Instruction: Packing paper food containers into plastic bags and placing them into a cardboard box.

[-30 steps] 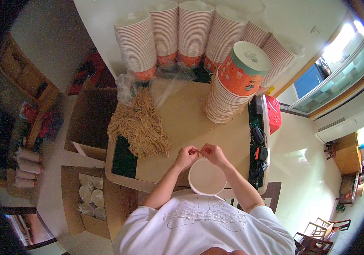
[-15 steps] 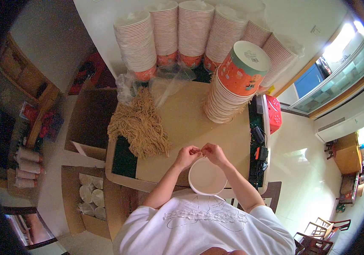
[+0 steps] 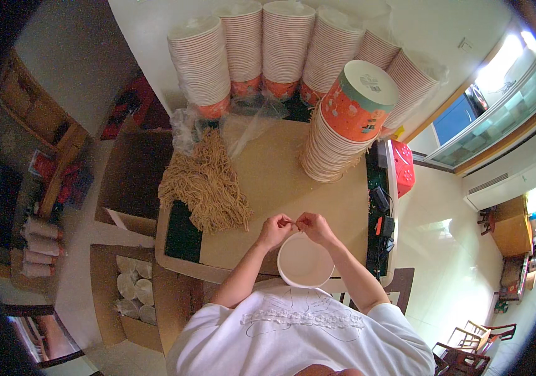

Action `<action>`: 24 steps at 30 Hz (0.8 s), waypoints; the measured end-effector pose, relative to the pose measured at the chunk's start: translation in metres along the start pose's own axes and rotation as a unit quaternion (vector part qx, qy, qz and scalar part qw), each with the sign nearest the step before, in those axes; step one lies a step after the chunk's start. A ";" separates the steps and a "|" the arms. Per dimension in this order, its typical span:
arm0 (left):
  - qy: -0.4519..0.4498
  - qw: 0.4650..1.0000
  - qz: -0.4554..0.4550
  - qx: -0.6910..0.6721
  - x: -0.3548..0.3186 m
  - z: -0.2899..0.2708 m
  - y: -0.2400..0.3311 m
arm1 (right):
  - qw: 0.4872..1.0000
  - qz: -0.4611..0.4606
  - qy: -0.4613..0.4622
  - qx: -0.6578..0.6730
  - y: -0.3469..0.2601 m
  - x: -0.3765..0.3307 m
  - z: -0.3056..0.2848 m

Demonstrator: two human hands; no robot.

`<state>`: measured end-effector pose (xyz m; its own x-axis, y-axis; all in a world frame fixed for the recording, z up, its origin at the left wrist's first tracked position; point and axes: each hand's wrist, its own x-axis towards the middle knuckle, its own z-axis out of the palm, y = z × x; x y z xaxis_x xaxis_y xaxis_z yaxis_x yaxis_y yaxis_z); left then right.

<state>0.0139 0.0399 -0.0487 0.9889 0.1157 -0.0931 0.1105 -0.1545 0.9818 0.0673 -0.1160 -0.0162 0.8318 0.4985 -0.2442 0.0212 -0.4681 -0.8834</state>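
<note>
- Far left, floor level: an open cardboard box (image 3: 131, 294) stands beside the table and holds pale round bundles wrapped in clear film.
- Left part of the table (image 3: 280, 182): a heap of tan strings (image 3: 205, 185) lies on the brown cardboard surface, with crumpled clear plastic film (image 3: 243, 122) just behind it.
- Back edge: tall stacks of paper bowls (image 3: 287, 44) stand in a row against the wall, with white rims and orange bases.
- Left hand (image 3: 275, 230): held above the table's near edge, fingers curled and tips pinched toward the right hand. It grips a thin tan strand (image 3: 294, 221) that runs between the two hands. The strand is too small to show in detail.
- White bowl (image 3: 305, 260): sits upright at the near edge of the table, directly under and just in front of both hands, with nothing visible inside. Neither hand touches it, as far as the view shows.
- Right hand (image 3: 315, 227): mirrors the left, fingertips closed in a pinch on the other end of the strand, nearly touching the left hand's fingertips.
- Right of centre: a leaning stack of bowls (image 3: 334, 141) carries an orange patterned bowl on top, its white base showing.
- Right edge of the table: a black strip with cables (image 3: 379, 213), and a red basket (image 3: 404, 168) just beyond it.
</note>
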 end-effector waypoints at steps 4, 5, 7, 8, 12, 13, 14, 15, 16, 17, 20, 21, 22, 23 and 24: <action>-0.006 0.999 -0.023 -0.027 0.000 -0.004 -0.003 | 1.000 -0.003 0.015 0.014 -0.005 -0.002 0.000; -0.005 0.999 -0.021 -0.028 0.000 -0.004 -0.002 | 1.000 -0.003 0.014 0.014 -0.004 -0.002 0.000; -0.006 0.999 -0.018 -0.030 0.000 -0.004 0.001 | 1.000 -0.005 0.021 -0.001 -0.003 -0.001 0.000; -0.008 0.999 -0.014 -0.031 0.000 -0.004 0.003 | 1.000 -0.005 0.021 -0.002 -0.002 -0.001 0.000; -0.003 1.000 -0.002 -0.011 -0.001 -0.005 -0.004 | 1.000 -0.003 0.016 0.002 -0.003 -0.001 0.001; -0.005 1.000 -0.002 -0.011 -0.001 -0.005 -0.001 | 1.000 -0.003 0.016 0.000 -0.002 -0.001 0.001; -0.009 1.000 -0.010 -0.011 -0.001 -0.005 0.001 | 1.000 -0.002 0.017 0.000 -0.001 -0.001 0.000; -0.013 1.000 -0.018 -0.012 -0.001 -0.005 0.004 | 1.000 -0.004 0.015 0.005 0.001 -0.001 0.000; -0.013 1.000 -0.018 -0.012 -0.001 -0.005 0.005 | 1.000 -0.006 0.011 0.009 0.001 -0.001 0.000; -0.012 1.000 -0.018 -0.006 -0.001 -0.005 0.006 | 1.000 -0.006 0.011 0.009 0.000 -0.001 0.000; -0.009 1.000 -0.019 0.000 -0.001 -0.006 0.003 | 1.000 0.001 0.007 0.001 0.000 -0.001 -0.001; -0.007 1.000 -0.021 0.001 -0.001 -0.006 0.001 | 1.000 0.000 0.009 -0.002 0.000 -0.001 0.000; -0.007 1.000 -0.021 0.001 -0.001 -0.006 -0.001 | 1.000 0.000 0.012 -0.005 0.001 -0.001 0.000; -0.004 1.000 -0.019 -0.007 -0.001 -0.006 -0.003 | 1.000 0.000 0.012 -0.005 0.002 -0.001 0.000; 0.000 1.000 -0.017 -0.014 -0.001 -0.006 -0.004 | 1.000 -0.003 0.013 -0.011 0.003 0.000 0.000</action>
<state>0.0120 0.0459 -0.0517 0.9847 0.1206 -0.1261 0.1409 -0.1230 0.9824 0.0668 -0.1173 -0.0189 0.8459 0.4821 -0.2283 0.0376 -0.4808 -0.8760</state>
